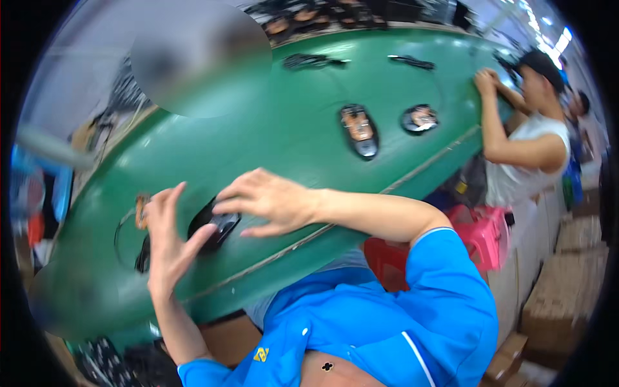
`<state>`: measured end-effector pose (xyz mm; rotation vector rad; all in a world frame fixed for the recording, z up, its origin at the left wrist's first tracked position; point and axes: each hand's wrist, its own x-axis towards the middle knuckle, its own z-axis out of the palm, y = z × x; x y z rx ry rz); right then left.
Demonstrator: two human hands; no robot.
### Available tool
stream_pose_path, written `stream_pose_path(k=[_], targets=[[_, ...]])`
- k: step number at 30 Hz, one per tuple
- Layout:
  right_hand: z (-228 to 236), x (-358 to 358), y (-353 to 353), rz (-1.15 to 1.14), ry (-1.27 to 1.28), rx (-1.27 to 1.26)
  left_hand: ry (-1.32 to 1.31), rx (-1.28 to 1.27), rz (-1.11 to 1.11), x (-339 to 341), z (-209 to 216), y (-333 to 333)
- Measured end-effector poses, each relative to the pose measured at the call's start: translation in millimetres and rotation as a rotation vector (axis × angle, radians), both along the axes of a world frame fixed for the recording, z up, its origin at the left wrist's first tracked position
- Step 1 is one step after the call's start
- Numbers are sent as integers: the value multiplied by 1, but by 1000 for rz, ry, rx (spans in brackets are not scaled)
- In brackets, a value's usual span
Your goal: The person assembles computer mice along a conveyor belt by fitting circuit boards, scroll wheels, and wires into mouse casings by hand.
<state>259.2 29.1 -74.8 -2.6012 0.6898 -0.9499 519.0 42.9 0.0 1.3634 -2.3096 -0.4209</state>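
A black computer mouse [225, 223] lies on the green work surface between my hands. My left hand [169, 240] is open beside its left side, thumb and fingers spread apart, the thumb tip near the shell. From the right, my right hand [267, 201] reaches over the mouse with fingers apart; its fingertips overlap the shell's upper edge, and I cannot tell whether they touch it. Partly hidden behind my left hand is an orange-brown piece [140, 211] with a thin wire. A bundled black cable [142, 255] lies by my left wrist.
Farther along the green surface [258, 142] lie two opened mice, one long [359, 131] and one rounder [420, 119], with coiled cables [314, 61] beyond. A co-worker [532, 129] works at the right. A pink stool [480, 235] and cardboard boxes [564, 284] stand nearby.
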Motion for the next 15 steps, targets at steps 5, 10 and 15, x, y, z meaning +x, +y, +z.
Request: stream_pose_path(k=[5,10,15], targets=[[-2,-3,3,54,-120,-98,279,-38,98,-34,-5,-31],[-5,6,9,155,-270,-102,39,-339,140,18,-52,-34],[-9,2,9,122,-250,-27,-263,-210,482,88,-78,-54]])
